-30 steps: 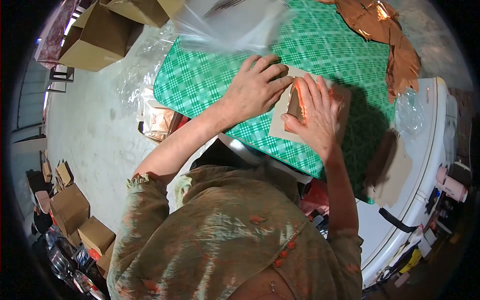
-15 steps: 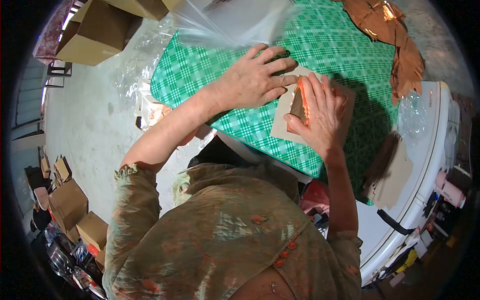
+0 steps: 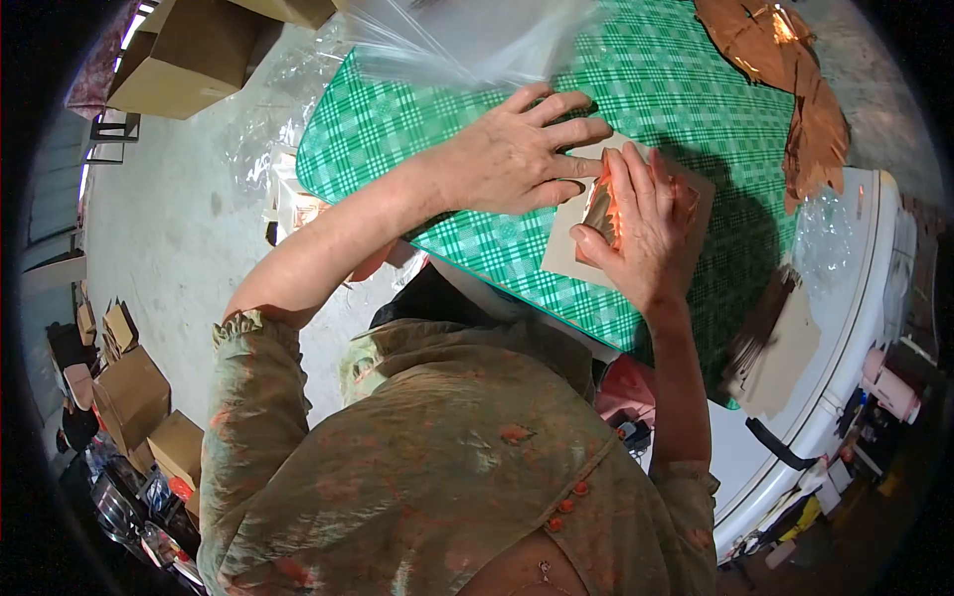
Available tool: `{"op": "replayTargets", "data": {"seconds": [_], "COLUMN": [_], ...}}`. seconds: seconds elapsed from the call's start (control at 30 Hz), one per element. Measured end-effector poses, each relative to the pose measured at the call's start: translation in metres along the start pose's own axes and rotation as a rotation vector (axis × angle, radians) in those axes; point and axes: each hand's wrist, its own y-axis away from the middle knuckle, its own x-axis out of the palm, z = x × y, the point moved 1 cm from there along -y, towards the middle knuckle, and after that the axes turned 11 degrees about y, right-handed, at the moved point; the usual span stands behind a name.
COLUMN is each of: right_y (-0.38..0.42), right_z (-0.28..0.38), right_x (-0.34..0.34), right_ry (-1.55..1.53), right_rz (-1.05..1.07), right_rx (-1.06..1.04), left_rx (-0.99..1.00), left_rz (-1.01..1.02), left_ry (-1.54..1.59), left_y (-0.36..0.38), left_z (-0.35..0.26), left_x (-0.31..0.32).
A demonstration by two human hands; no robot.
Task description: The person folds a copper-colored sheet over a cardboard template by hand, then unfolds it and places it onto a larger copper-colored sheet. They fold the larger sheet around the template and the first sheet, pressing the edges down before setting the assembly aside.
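A shiny orange-copper foil-like piece (image 3: pixel 602 211) with a ragged edge lies on a square of grey-beige cardboard (image 3: pixel 566 250). My right hand (image 3: pixel 644 223) rests over the foil piece, fingers stretched out and thumb lying across its near end; much of the piece is hidden beneath. On the left side, my left hand (image 3: pixel 527 149) is spread wide. Its index fingertip is right at the foil's upper left edge, and its thumb reaches over the cardboard. Under both hands is a table with a green checked cloth (image 3: pixel 467 243).
Clear plastic bags (image 3: pixel 467 45) lie at the table's far side. Crumpled copper-coloured sheets (image 3: pixel 765 55) hang along the right edge. Beige cardboard pieces (image 3: pixel 790 353) lie on a white surface (image 3: pixel 845 268) at the right. Cardboard boxes (image 3: pixel 184 65) stand on the floor at left.
My left hand has shifted slightly right, with its thumb farther over the cardboard. The foil's lifted left edge looks narrower. My right hand stays on the piece.
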Motion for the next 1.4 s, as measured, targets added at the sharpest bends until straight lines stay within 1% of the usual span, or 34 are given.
{"op": "replayTargets", "data": {"seconds": [0.27,0.4,0.57,0.67,0.77,0.87,0.9,0.97,1.17,1.4], "right_y": [-0.001,0.0,0.0,-0.001,-0.001,0.0,-0.001,-0.002,0.0,-0.001], "right_z": [0.0,0.0,0.0,0.002,0.002,0.0,0.001,0.002,0.001,0.001], "right_x": [0.001,0.0,0.0,0.002,-0.002,-0.002,-0.002,-0.002,0.001,0.001], "right_ry": [-0.117,-0.064,-0.006,-0.06,-0.005,-0.014,0.009,0.058,0.048,-0.066], "right_rz": [-0.04,-0.041,-0.073,-0.078,-0.066,0.008,-0.003,-0.026,-0.039,-0.042], "right_rx": [0.002,-0.002,-0.01,0.019,0.022,0.027,0.027,0.027,0.024,0.026], "left_rx": [0.005,0.012,0.029,0.036,0.048,0.038,0.03,0.033,0.027,0.036], "left_rz": [0.075,0.097,0.09,0.056,0.033,-0.005,-0.021,0.008,0.052,0.055], "left_ry": [-0.076,-0.065,0.022,0.081,0.127,0.145,0.147,0.124,0.102,0.123], "left_y": [0.003,0.005,0.004,0.008,0.012,0.013,0.014,0.015,0.013,0.011], "left_z": [-0.01,-0.014,-0.015,-0.011,-0.011,-0.013,-0.013,-0.011,-0.012,-0.012], "left_x": [0.001,0.003,0.001,0.004,0.001,0.001,0.001,0.001,0.001,-0.002]}}
